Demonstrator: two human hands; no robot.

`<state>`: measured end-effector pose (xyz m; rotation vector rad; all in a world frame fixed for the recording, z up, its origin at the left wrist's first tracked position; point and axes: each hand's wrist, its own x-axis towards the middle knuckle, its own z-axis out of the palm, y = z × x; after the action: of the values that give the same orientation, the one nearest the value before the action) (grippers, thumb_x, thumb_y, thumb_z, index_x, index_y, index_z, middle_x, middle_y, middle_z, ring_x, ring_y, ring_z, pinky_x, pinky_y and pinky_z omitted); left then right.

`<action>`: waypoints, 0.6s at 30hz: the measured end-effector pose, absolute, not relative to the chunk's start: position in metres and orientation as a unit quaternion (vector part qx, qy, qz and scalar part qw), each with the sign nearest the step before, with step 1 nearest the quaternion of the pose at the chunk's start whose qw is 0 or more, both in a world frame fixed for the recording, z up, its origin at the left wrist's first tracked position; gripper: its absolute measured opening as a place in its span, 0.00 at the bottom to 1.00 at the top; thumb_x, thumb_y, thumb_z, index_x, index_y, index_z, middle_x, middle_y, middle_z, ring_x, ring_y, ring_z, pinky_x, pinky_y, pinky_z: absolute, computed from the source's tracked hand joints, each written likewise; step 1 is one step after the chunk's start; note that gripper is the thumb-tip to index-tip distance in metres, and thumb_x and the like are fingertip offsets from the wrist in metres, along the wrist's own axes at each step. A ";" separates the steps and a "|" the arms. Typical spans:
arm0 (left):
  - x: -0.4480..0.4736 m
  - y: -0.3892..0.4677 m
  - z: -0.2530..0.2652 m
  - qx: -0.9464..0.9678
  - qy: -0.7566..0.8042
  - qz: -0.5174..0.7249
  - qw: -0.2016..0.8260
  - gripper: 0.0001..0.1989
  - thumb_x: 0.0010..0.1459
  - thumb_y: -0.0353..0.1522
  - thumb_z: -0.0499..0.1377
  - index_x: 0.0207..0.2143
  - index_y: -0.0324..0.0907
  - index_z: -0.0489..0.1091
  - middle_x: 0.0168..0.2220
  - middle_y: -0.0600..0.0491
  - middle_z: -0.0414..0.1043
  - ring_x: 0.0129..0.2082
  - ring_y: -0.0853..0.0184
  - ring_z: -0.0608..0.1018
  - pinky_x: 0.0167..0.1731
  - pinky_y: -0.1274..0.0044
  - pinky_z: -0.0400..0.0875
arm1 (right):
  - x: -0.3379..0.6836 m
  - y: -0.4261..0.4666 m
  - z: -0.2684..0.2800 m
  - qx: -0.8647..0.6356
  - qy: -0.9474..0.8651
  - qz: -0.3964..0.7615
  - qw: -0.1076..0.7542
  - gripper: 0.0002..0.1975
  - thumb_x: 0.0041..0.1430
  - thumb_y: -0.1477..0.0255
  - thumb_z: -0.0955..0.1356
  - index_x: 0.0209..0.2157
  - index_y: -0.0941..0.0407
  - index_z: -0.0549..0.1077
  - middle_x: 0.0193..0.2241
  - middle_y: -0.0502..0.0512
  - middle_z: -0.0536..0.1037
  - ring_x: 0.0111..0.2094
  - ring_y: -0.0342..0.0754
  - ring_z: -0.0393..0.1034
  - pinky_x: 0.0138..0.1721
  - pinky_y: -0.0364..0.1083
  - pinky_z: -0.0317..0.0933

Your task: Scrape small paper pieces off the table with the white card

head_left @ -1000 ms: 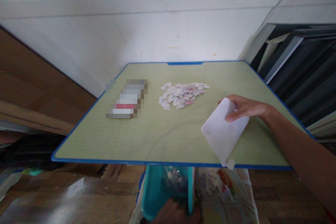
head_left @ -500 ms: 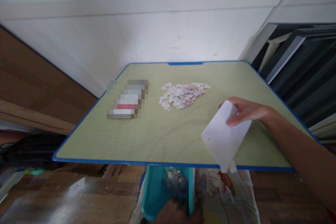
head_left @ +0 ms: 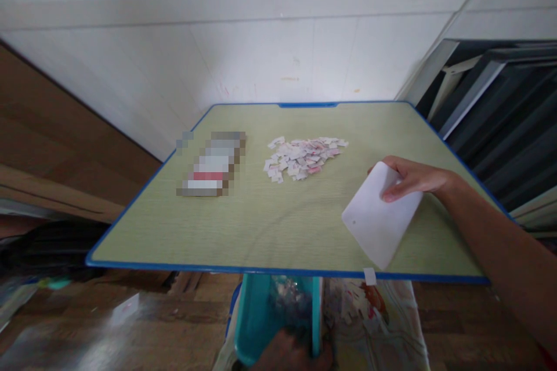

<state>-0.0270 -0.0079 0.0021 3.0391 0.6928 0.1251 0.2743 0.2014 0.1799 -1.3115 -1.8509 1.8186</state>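
My right hand is closed on the edge of a flat white board, thumb on its face. The board has rounded corners and a small dark spot, and is tilted above the table's front right. A small white paper piece shows at the front edge, just below the board. Under that edge is a teal bin with shiny, blurred bits inside. At its near end, my left hand is dark and partly cut off, apparently gripping the rim. A pile of small paper pieces lies on the table.
The pale green table has a blue rim and stands against a white wall. A pixelated rectangular object lies at its left. Dark framed panels lean at the right. A patterned cloth is beside the bin, above a wooden floor.
My right hand has moved the white board slightly right and up. Pale scraps at its lower corner have given way to one piece at the table's edge. My left hand and the bin barely differ.
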 end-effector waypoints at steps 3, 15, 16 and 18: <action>-0.027 -0.006 0.006 0.973 0.223 0.051 0.017 0.10 0.51 0.27 0.52 0.39 0.42 0.61 0.16 0.61 0.64 0.11 0.73 0.63 0.09 0.81 0.51 | 0.274 0.202 0.178 -0.447 -0.637 0.616 0.123 0.13 0.34 0.72 0.71 0.27 0.58 0.71 0.23 0.48 0.74 0.22 0.43 0.68 0.21 0.39 0.61; -0.023 -0.005 0.013 0.973 0.224 0.059 0.000 0.09 0.50 0.28 0.53 0.36 0.42 0.61 0.13 0.61 0.62 0.09 0.73 0.61 0.08 0.82 0.50 | 0.268 0.201 0.177 -0.472 -0.641 0.584 0.156 0.15 0.34 0.71 0.71 0.30 0.58 0.72 0.24 0.49 0.74 0.22 0.42 0.68 0.19 0.38 0.61; -0.023 -0.004 0.013 0.972 0.226 0.062 -0.007 0.09 0.50 0.27 0.52 0.37 0.42 0.61 0.14 0.61 0.62 0.09 0.73 0.62 0.08 0.82 0.50 | 0.267 0.201 0.177 -0.465 -0.645 0.589 0.146 0.15 0.34 0.71 0.71 0.30 0.58 0.72 0.24 0.49 0.74 0.22 0.42 0.68 0.19 0.38 0.61; -0.023 -0.004 0.012 0.972 0.225 0.071 -0.011 0.09 0.50 0.26 0.52 0.36 0.42 0.61 0.13 0.62 0.62 0.09 0.73 0.62 0.08 0.82 0.50 | 0.266 0.201 0.177 -0.449 -0.651 0.599 0.124 0.14 0.35 0.71 0.71 0.30 0.58 0.72 0.24 0.48 0.74 0.22 0.42 0.68 0.20 0.37 0.61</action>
<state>-0.0231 -0.0044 0.0125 3.0749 0.7107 0.2262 0.2657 0.2015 0.1773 -1.3075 -1.8990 1.7468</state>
